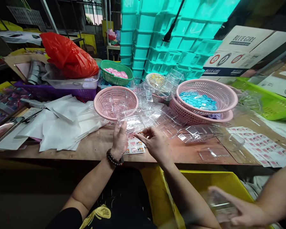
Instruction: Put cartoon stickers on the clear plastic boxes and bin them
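Note:
My left hand [120, 141], a dark bead bracelet at its wrist, grips a clear plastic box [132, 121] by its near left side. The fingers of my right hand [157, 144] are pinched at the box's near right edge. A small orange-and-white sticker [140, 132] shows at those fingertips, though its outline is partly hidden. Below both hands, a sheet of cat-and-pink stickers [136, 149] lies on the wooden table [95, 140]. Just behind the box stands a pink basket [98, 103] with clear plastic boxes inside.
Clear plastic boxes [200, 133] are heaped to the right, before stacked pink baskets [232, 95] with blue pieces. White sheets [62, 127] cover the left side. More sticker sheets [264, 144] lie right. A co-worker's blurred hand [250, 213] holds a clear box over a yellow bin [209, 173].

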Demonstrator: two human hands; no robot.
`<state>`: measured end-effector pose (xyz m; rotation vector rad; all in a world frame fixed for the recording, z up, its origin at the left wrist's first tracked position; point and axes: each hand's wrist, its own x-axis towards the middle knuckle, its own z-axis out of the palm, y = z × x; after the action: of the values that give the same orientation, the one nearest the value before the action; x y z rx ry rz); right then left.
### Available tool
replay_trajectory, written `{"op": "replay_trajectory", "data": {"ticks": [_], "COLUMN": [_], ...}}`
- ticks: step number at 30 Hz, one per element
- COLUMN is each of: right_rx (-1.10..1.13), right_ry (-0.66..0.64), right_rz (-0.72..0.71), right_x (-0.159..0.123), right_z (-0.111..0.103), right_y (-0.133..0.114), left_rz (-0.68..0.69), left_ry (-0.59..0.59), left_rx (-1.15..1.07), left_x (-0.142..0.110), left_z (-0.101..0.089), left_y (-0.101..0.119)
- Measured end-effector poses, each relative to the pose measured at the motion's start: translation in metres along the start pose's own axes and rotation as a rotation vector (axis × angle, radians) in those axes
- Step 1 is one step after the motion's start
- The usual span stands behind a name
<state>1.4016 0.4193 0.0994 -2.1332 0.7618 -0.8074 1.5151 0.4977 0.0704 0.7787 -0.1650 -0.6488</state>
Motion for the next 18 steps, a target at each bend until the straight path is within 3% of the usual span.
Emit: {"op": "replay_trajectory", "data": {"ticks": [2,4,8,11,14,18], "right_rx": [-0.192,-0.205,0.392,0.667,0.487,-0.182], "right_ry": [0.045,0.036,-0.225,-0.266,-0.175,-0.032], "right_rz": [0.031,0.066,-0.049,-0.153,-0.321,-0.585], "right_x": [0.001,0.005,0.011,0.007,0.000,-0.015], "right_z": [-0.003,-0.005,0.007,0.017,0.021,0.036], "right_y": [0.001,0.005,0.013,0.013,0.007,-0.004], "left_rz": [0.043,0.011,-0.153,-0.191,-0.157,0.010], "left_ry": [-0.014,-0.047,-0.209,-0.303,-0.289,-0.230], "left_rx": [-0.013,-0.045,-0.040,-0.040,0.019,0.007], "left_x": [-0.003,-0.007,-0.014,-0.013,-0.013,-0.021], "left_z": [0.000,0.000,-0.003,-0.012,-0.024,-0.034], "left_y": [0.001,0.002,0.002,0.002,0.005,0.006]}}
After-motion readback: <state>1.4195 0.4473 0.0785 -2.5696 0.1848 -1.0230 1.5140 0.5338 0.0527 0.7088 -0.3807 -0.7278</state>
